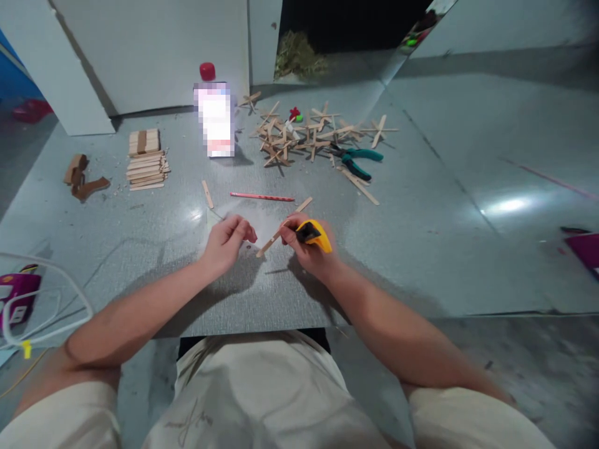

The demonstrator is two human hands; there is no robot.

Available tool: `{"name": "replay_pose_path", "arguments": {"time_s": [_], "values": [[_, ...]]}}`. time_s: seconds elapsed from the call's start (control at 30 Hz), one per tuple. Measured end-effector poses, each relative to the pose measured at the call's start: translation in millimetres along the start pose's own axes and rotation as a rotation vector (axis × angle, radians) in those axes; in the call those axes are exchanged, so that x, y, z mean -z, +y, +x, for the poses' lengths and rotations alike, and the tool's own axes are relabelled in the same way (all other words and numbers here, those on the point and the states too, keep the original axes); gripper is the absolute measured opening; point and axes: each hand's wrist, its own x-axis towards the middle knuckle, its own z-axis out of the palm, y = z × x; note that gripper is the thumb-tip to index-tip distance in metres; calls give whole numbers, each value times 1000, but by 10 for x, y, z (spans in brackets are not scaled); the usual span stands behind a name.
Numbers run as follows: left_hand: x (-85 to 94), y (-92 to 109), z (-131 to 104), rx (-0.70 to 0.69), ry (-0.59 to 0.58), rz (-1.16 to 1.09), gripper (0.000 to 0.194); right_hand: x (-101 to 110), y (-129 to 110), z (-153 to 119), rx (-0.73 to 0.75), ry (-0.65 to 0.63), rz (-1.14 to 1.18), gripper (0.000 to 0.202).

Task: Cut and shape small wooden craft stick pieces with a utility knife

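Observation:
My right hand (306,243) is closed around a yellow-and-black utility knife (322,237), its blade hidden. The same fingers pinch a wooden craft stick (269,244) that slants down to the left, with a small notch or pale mark along it. Just left of the stick's lower end, my left hand (229,242) has its fingers curled together; whether anything small is in them is hidden. A red pencil (262,196) lies beyond both hands. Another craft stick (208,194) rests on the grey table (187,305) past my left hand.
Crossed craft sticks (281,140) are heaped at the back, beside green-handled pliers (358,161). Stacked sticks (147,169) and brown cardboard-like pieces (84,181) lie at left. A bright, blurred-out upright object (216,121) stands behind the pencil, near a red cap (207,71).

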Motion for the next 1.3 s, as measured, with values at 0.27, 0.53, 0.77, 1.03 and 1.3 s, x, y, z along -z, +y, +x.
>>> {"name": "replay_pose_path", "arguments": {"time_s": [0.27, 0.53, 0.77, 1.03, 1.3], "values": [[-88, 115, -105, -70, -144, 122, 30, -47, -70, 11, -35, -53, 13, 28], [19, 137, -115, -46, -89, 137, 25, -135, -38, 5, -30, -67, 27, 21], [53, 74, -132, -35, -111, 182, 31, -157, -7, 12, -54, -61, 8, 24], [54, 31, -113, -9, -249, 280, 30, -106, 14, -2, -13, -94, 26, 20], [119, -23, -132, 4, -332, 301, 33, -134, 48, -26, 85, -168, 53, 11]]}}
